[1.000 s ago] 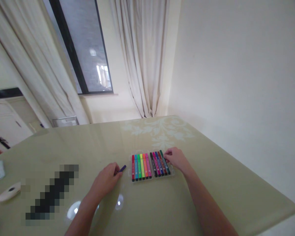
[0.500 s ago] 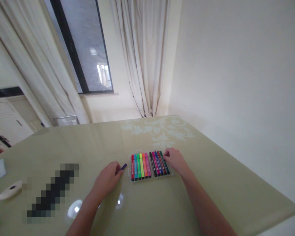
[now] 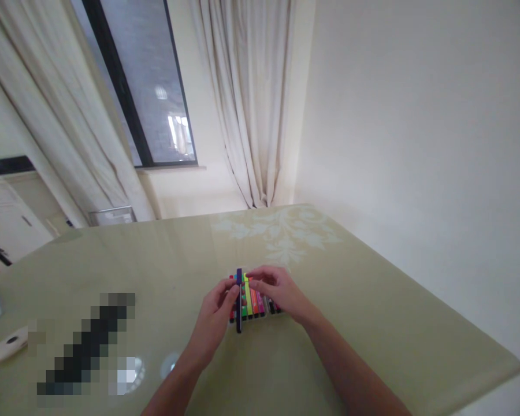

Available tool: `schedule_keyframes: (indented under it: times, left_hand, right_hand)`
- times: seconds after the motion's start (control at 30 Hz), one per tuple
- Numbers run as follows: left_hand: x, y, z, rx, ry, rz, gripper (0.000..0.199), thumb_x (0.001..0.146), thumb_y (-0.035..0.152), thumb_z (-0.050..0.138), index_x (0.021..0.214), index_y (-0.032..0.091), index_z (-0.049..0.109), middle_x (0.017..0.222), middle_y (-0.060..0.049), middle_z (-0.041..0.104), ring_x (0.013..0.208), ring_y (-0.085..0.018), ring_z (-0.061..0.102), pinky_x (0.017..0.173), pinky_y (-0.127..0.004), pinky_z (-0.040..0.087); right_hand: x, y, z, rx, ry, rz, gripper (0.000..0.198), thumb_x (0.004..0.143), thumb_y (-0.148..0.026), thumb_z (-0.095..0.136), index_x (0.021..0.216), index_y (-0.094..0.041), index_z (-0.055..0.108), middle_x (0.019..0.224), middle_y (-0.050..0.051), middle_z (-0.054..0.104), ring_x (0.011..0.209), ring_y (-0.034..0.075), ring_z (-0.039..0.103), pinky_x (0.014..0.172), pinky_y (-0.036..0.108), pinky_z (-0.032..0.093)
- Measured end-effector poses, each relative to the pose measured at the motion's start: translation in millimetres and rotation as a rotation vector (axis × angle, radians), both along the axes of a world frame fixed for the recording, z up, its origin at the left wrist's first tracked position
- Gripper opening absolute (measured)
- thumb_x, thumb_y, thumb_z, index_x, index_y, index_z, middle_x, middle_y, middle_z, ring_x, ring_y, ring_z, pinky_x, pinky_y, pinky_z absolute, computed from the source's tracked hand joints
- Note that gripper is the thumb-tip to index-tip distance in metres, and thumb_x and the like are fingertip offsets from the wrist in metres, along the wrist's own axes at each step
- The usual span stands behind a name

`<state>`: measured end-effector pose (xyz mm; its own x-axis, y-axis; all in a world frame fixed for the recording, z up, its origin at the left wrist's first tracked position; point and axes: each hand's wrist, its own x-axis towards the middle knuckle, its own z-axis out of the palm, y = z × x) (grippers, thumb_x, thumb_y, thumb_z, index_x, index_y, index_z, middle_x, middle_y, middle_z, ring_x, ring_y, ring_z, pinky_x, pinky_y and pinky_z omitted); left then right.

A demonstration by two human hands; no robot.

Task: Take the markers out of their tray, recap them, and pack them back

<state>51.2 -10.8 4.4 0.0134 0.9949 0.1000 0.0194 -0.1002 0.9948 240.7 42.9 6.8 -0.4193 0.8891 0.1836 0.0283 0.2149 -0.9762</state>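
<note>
Pale curtains [image 3: 56,110] hang left of a dark-framed window [image 3: 143,75], beyond a glossy, olive-green surface [image 3: 303,358]. At far left on it lies a white oval object with a dark spot [image 3: 8,345]. Left hand [image 3: 212,315]: fingers closed on a slim dark-purple marker [image 3: 239,318], held lengthwise above the left part of a clear plastic case [image 3: 255,320]. Bright-coloured markers [image 3: 255,301] lie side by side in that part. Right hand [image 3: 283,290]: fingers slightly parted near the purple marker, nothing seen in them; contact cannot be determined. Beneath it, dark markers [image 3: 273,307] in the right part are mostly hidden. Progress, as judged: most markers are cased; the purple one remains out. Compared with half a second earlier, the left hand has brought it over from beside the case, and the right hand has left the dark-green end marker.
</note>
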Motion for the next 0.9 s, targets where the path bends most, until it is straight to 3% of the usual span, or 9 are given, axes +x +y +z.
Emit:
schedule_keyframes:
  times: [0.13,0.27,0.47,0.67,0.73,0.83,0.9]
  left_hand:
    - [11.9,-6.5,-3.1,-0.063,-0.150,-0.039,0.037,0.082,0.051,0.076,0.100,0.019,0.071,0.094,-0.005,0.075,0.084,-0.019,0.071,0.073,-0.030,0.059]
    - [12.2,-5.2,-5.7,-0.085,-0.220,0.013,0.037,0.078,0.049,0.080,0.096,0.019,0.069,0.092,-0.004,0.075,0.079,-0.018,0.071,0.068,-0.028,0.059]
    - [12.1,-3.5,-6.2,-0.087,-0.193,0.144,0.041,0.073,0.053,0.082,0.088,0.017,0.069,0.084,-0.003,0.075,0.073,-0.017,0.070,0.063,-0.027,0.059]
    - [10.5,-0.7,-8.7,-0.052,-0.055,0.127,0.044,0.074,0.059,0.077,0.088,0.017,0.072,0.083,-0.005,0.076,0.074,-0.020,0.072,0.067,-0.032,0.061]
    - [6.9,1.8,-10.1,-0.010,0.027,0.135,0.045,0.080,0.060,0.071,0.092,0.017,0.072,0.086,-0.005,0.076,0.076,-0.021,0.071,0.069,-0.033,0.061]
    - [-1.8,6.9,-16.0,0.088,0.249,0.184,0.042,0.089,0.057,0.060,0.102,0.019,0.070,0.097,-0.007,0.075,0.084,-0.023,0.071,0.074,-0.037,0.059]
    - [-8.2,10.3,-23.7,0.186,0.464,0.227,0.038,0.093,0.051,0.054,0.109,0.019,0.069,0.107,-0.010,0.072,0.096,-0.026,0.068,0.086,-0.042,0.056]
  right_hand:
    - [-9.3,-8.3,-0.8,-0.098,0.079,0.088,0.038,0.082,-0.052,0.079,0.103,-0.021,0.078,0.082,0.001,0.071,0.068,0.013,0.060,0.064,0.025,0.048]
    - [-3.8,-9.5,3.1,-0.152,0.086,0.169,0.041,0.081,-0.056,0.078,0.101,-0.020,0.078,0.080,0.001,0.070,0.069,0.014,0.062,0.064,0.025,0.050]
    - [-5.0,-12.8,5.4,-0.182,0.065,0.183,0.042,0.071,-0.048,0.087,0.100,-0.019,0.076,0.082,0.002,0.074,0.074,0.016,0.068,0.067,0.026,0.050]
    - [-3.4,-12.4,9.8,-0.173,0.003,0.195,0.031,0.071,-0.041,0.082,0.093,-0.020,0.076,0.085,0.003,0.075,0.077,0.018,0.068,0.069,0.028,0.051]
    - [6.9,-5.7,12.5,-0.153,-0.012,0.105,0.030,0.075,-0.038,0.076,0.098,-0.020,0.076,0.088,0.003,0.076,0.078,0.018,0.067,0.069,0.028,0.051]
    - [32.6,10.0,13.9,-0.109,-0.059,-0.185,0.031,0.078,-0.034,0.065,0.101,-0.017,0.076,0.090,0.005,0.075,0.079,0.017,0.066,0.068,0.026,0.049]
    - [51.6,20.2,12.0,-0.063,-0.181,-0.358,0.031,0.081,-0.034,0.058,0.097,-0.015,0.077,0.084,0.005,0.074,0.075,0.017,0.066,0.065,0.025,0.047]
